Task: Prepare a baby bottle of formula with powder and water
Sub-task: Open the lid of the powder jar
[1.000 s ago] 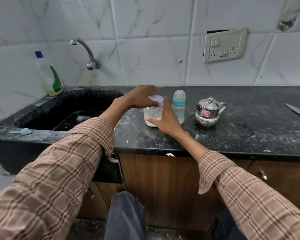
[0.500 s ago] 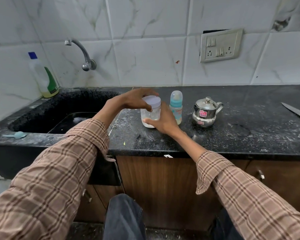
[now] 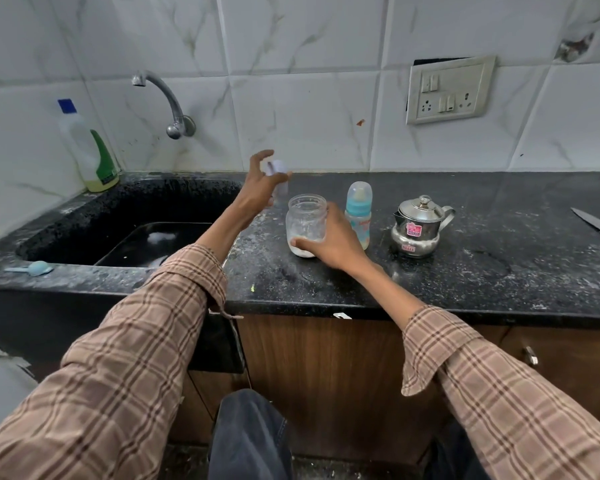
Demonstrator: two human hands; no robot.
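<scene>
A clear jar [image 3: 306, 220] with white powder at its bottom stands uncovered on the black counter [image 3: 465, 271]. My right hand [image 3: 329, 242] grips the jar's lower side. My left hand [image 3: 260, 188] is raised to the jar's left and holds the white lid [image 3: 278, 173], blurred by motion. A baby bottle [image 3: 358, 211] with a blue collar and clear cap stands just right of the jar. A small steel kettle [image 3: 418, 226] sits further right. A blue scoop [image 3: 32, 269] lies on the sink's front ledge at left.
A black sink [image 3: 118, 230] with a wall tap [image 3: 163, 98] fills the left. A dish-soap bottle [image 3: 87, 147] stands in the back-left corner. A knife blade [image 3: 596, 228] lies at the counter's right edge. A socket plate [image 3: 449, 90] is on the tiled wall.
My left hand has lifted the lid off the jar and carried it up and to the left. The jar now stands uncovered; my right hand keeps hold of it.
</scene>
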